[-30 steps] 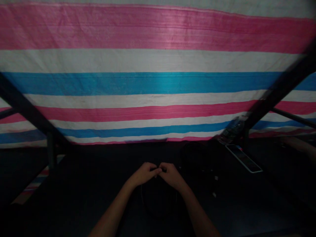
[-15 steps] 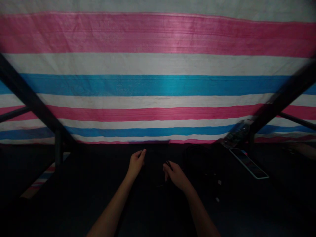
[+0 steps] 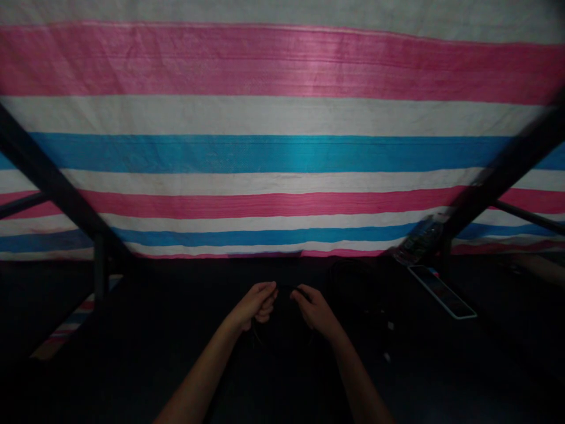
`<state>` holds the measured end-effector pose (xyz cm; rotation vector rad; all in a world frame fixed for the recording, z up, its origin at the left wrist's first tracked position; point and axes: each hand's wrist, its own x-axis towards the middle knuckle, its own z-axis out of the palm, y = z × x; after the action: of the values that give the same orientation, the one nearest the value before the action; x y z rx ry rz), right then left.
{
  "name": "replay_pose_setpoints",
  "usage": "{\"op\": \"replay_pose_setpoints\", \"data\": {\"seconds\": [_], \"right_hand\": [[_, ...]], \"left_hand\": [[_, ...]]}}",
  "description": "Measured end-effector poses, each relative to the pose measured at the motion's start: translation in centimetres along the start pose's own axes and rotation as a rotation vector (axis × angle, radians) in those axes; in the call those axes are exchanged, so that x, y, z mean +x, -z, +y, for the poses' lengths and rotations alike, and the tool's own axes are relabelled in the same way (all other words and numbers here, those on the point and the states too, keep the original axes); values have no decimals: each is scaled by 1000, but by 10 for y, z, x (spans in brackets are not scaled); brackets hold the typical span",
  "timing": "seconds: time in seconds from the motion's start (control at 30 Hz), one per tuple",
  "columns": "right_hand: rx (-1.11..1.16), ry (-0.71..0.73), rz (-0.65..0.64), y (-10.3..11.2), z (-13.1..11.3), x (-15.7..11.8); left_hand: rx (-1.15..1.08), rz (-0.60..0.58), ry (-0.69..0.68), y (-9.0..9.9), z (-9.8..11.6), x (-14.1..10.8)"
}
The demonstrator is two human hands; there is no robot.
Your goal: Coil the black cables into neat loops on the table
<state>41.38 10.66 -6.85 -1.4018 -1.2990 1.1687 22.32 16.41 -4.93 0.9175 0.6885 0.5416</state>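
Between my two hands runs a thin black cable (image 3: 285,287), hard to see against the dark surface. My left hand (image 3: 259,303) pinches it with thumb and forefinger while the other fingers curl in. A short way to the right, my right hand (image 3: 312,305) also grips the cable between its fingertips. A thin strand hangs below my left hand. Right of my right hand lies a dark coil of cable (image 3: 353,282), with small light-coloured plug ends (image 3: 390,325) near it.
A phone with a pale edge (image 3: 442,292) lies at the right, beside a clear plastic bottle (image 3: 419,240). Striped sheeting (image 3: 282,153) hangs behind the dark table (image 3: 154,353). Dark slanting posts (image 3: 66,182) stand at both sides. Another person's hand (image 3: 538,268) shows at the far right.
My left hand has moved right and slightly down, closer to my right hand, and its fingers have curled in. The cable now spans the gap between the hands. My right hand has barely moved.
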Motion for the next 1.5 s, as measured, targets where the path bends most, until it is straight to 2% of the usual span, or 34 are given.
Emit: {"op": "replay_pose_setpoints", "data": {"seconds": [0.1,0.23,0.33,0.43,0.53,0.7,0.8,0.9,0.97,1.07,1.2,1.27,1.37,1.5], "right_hand": [[12,-20,-1,0,-4,-1],[-26,-22,-78,7,-6,-4],[-48,-48,-168,9,-7,-6],[-86,-22,-204,5,-9,-7],[-142,59,-197,-3,-11,-8],[-98,87,-197,-10,-9,-7],[6,117,-118,-11,-5,-4],[100,64,-11,-9,2,0],[171,40,59,-8,5,4],[273,16,163,-5,6,7],[350,6,272,-1,0,7],[348,15,292,1,-3,6],[345,29,295,5,-2,6],[339,-2,215,8,0,8]], "left_hand": [[-42,106,-90,4,3,5],[-172,278,-263,21,12,6],[-352,421,-409,39,24,2],[-550,498,-463,52,33,-3],[-627,501,-452,49,31,-3],[-695,408,-411,18,10,6],[-691,349,-388,3,-1,13],[-671,294,-409,-6,-7,17],[-625,268,-393,-11,-9,17],[-449,204,-296,-17,-14,15],[-285,31,-142,-22,-21,10],[-262,-9,-85,-22,-23,10],[-244,94,-110,-17,-20,12],[-316,376,-325,-2,-7,13]]}}
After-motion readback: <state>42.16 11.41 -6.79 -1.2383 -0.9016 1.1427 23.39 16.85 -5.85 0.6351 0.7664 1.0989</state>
